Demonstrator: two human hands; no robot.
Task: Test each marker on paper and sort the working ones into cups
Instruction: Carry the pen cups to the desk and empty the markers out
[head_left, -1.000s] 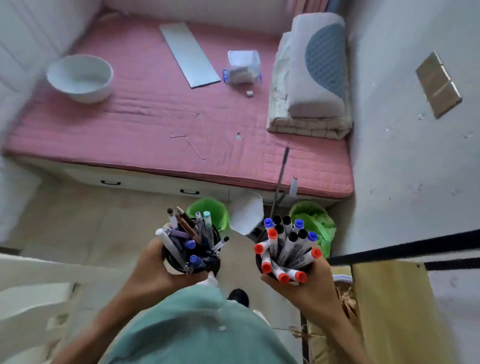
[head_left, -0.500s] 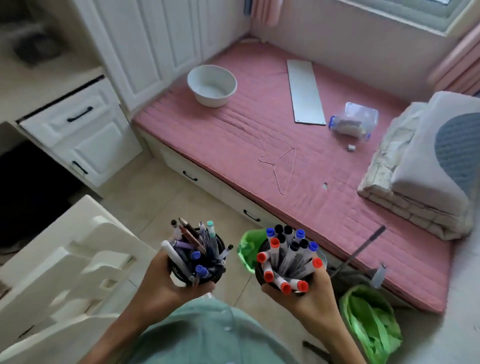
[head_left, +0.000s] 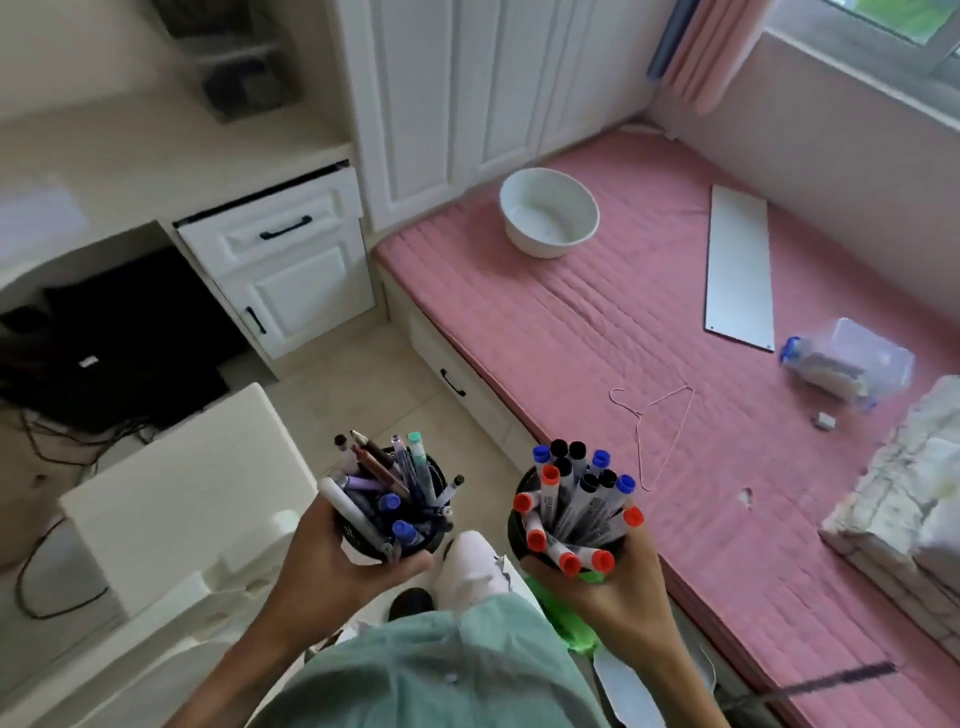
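My left hand (head_left: 332, 571) grips a dark cup (head_left: 434, 480) crammed with several mixed pens and markers (head_left: 387, 480), blue, purple and teal among them. A second dark cup (head_left: 517, 514) sits in the grip of my right hand (head_left: 615, 590). It holds several whiteboard markers (head_left: 576, 506) with red, blue and black caps pointing up. Both cups are carried in front of my body above the floor, about a hand's width apart. No paper shows near the cups.
A pink mattress (head_left: 597, 332) lies ahead right, bearing a white bowl (head_left: 548, 213), a grey board (head_left: 737, 267), a wire hanger (head_left: 654, 426), a clear plastic box (head_left: 852, 364) and folded bedding (head_left: 904, 499). A white chair (head_left: 171, 499) and a desk with drawers (head_left: 275, 249) stand left. A green bag (head_left: 571, 618) lies below.
The view has swung left: the desk, drawers and white chair came into sight and the bedding slid to the right edge. Both hands still carry their cups the same way.
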